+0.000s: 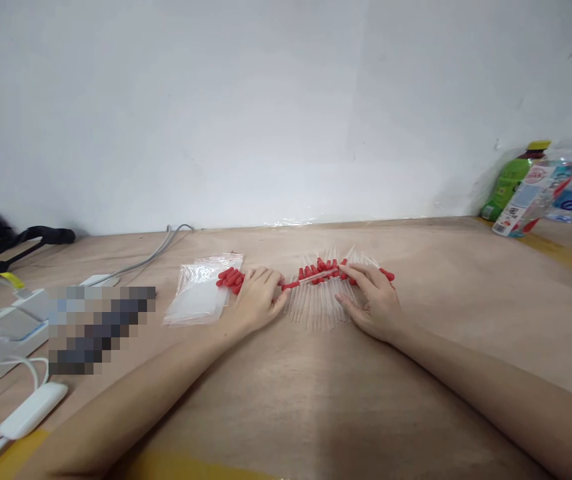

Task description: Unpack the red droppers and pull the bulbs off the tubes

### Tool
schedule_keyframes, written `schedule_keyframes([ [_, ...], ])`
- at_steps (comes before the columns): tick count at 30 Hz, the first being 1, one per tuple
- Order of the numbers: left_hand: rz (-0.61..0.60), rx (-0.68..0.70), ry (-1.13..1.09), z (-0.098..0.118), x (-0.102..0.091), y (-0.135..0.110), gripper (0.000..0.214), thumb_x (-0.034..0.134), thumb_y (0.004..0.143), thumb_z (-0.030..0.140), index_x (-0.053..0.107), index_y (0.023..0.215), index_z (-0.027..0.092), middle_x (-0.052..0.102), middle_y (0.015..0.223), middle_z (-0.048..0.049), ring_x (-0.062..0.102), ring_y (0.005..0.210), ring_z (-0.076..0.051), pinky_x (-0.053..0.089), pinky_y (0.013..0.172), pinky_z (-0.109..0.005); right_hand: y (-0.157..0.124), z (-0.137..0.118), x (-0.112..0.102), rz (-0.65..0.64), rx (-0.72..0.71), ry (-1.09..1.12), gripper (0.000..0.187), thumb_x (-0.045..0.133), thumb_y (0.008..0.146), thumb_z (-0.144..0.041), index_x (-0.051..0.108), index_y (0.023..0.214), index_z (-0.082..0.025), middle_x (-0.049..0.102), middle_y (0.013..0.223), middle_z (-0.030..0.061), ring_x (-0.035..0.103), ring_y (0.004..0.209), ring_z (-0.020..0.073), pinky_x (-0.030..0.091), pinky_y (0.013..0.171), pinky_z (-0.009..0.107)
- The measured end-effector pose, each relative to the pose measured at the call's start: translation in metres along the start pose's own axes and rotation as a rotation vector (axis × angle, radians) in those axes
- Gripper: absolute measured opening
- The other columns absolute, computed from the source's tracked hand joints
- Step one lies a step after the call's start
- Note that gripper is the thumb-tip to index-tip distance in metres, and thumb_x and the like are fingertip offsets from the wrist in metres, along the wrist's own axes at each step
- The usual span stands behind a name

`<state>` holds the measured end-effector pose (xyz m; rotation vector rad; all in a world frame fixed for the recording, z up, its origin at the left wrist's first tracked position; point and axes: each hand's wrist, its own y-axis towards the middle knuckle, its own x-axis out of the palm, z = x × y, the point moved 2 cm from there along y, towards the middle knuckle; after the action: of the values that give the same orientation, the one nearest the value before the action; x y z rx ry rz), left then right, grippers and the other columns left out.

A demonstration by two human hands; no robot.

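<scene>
My left hand (257, 298) and right hand (375, 301) pinched one dropper (311, 278) by its ends, across the pile of droppers (317, 310) on the table (291, 400), so I judged that separating one was in hand, needing next a gentle lift.

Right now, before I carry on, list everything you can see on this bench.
dropper pile: too many to count, clear with red bulbs, fanned at table centre
crosswise dropper: one, clear with a red bulb, lying across the pile
loose droppers: a few, red bulbs, on the bags
plastic bags: small stack, clear, left of the pile
green bottle: one, yellow cap, far right by the wall
water bottle: one, clear with a blue label, beside the green one
cable: one, grey, left
adapter: one, white, near left
table: one, brown
left hand: at the crosswise dropper's bulb
right hand: fingers spread on the pile
</scene>
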<state>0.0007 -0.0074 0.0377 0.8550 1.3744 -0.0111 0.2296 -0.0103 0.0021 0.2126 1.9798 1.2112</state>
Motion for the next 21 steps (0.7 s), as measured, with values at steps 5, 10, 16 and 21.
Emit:
schedule_keyframes([
  [5,0.064,0.115,-0.020,0.009,0.003,-0.012,0.017,0.044,0.085,0.029,0.053,0.080,0.016,0.059,0.076,-0.0041,0.050,0.075,-0.018,0.035,0.074,-0.034,0.001,-0.007,0.000,-0.132,-0.172,-0.068,0.042,0.053,0.081,-0.037,0.050,0.120,-0.022,0.054,0.120,0.0072,0.047,0.112,0.0234,0.036,0.094,0.043],
  [10,0.130,0.168,-0.068,0.013,0.010,-0.013,0.016,0.046,0.085,0.029,0.054,0.078,0.017,0.061,0.075,-0.0037,0.051,0.076,-0.018,0.036,0.072,-0.033,0.001,-0.011,0.002,-0.180,-0.228,-0.090,0.029,0.049,0.085,-0.034,0.057,0.111,-0.023,0.059,0.117,0.0044,0.048,0.113,0.0217,0.031,0.098,0.044],
  [16,0.141,0.163,-0.145,0.018,0.008,-0.011,0.018,0.048,0.084,0.032,0.058,0.088,0.019,0.066,0.090,-0.0044,0.055,0.087,-0.019,0.038,0.080,-0.035,-0.001,-0.009,0.007,-0.159,-0.218,-0.043,0.021,0.048,0.086,-0.027,0.062,0.101,-0.025,0.065,0.105,0.0015,0.054,0.106,0.0186,0.032,0.097,0.044],
  [21,0.111,0.248,-0.159,0.025,0.014,-0.004,0.034,0.051,0.083,0.039,0.057,0.107,0.017,0.059,0.115,-0.0076,0.048,0.113,-0.023,0.037,0.094,-0.039,-0.002,-0.010,0.008,-0.177,-0.222,-0.031,0.021,0.048,0.086,-0.027,0.062,0.101,-0.025,0.066,0.104,0.0009,0.054,0.106,0.0184,0.031,0.099,0.044],
])
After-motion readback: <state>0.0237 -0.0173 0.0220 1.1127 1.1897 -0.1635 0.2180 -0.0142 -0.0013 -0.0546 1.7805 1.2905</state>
